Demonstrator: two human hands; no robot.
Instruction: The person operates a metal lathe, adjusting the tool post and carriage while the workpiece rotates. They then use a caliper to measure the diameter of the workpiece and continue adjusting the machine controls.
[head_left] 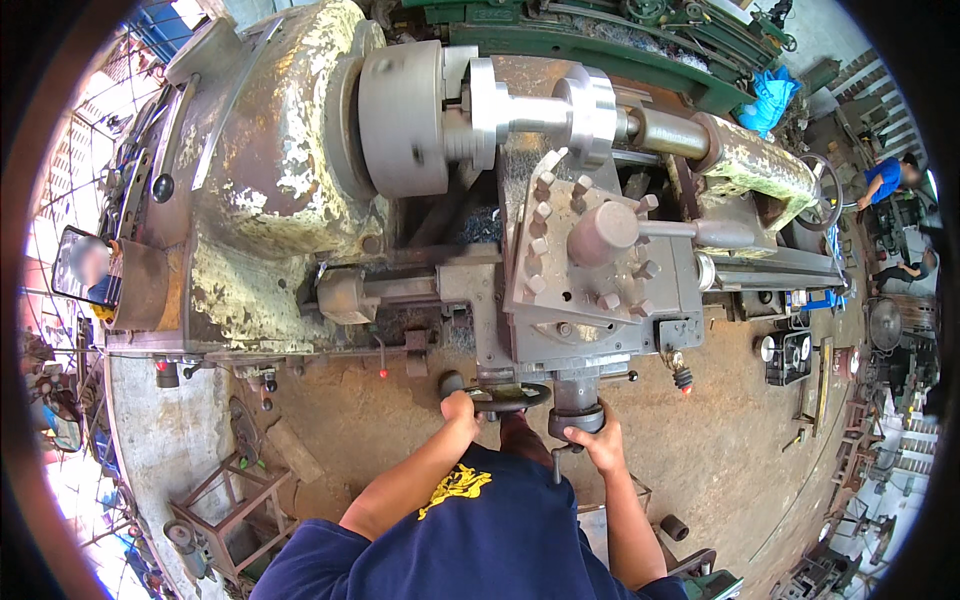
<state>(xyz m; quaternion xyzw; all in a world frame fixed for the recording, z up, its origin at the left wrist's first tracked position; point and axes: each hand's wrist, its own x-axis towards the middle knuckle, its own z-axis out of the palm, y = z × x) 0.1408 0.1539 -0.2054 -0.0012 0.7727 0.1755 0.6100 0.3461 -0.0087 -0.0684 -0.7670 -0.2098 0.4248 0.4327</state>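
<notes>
My left hand (461, 412) is closed at the left side of a dark handwheel (515, 399) on the front of a large lathe. Beside it, my right hand (600, 441) curls round the round dial collar (574, 421) of a feed screw, the thumb lying on it; a small crank handle (557, 466) hangs below. Past both hands sits the tool post (603, 235), with several square-headed bolts and a long clamp lever (690, 232). A shiny turned workpiece (537, 113) with two flanges is held between the chuck (405, 120) and the tailstock (745, 165).
At left, the worn headstock (275, 130) bears a mirror (88, 265). A metal stand (235, 510) is on the floor at lower left, a black crate (788, 357) at right. Behind is a green machine (600, 45) with a blue bag (770, 100). Two people work at far right.
</notes>
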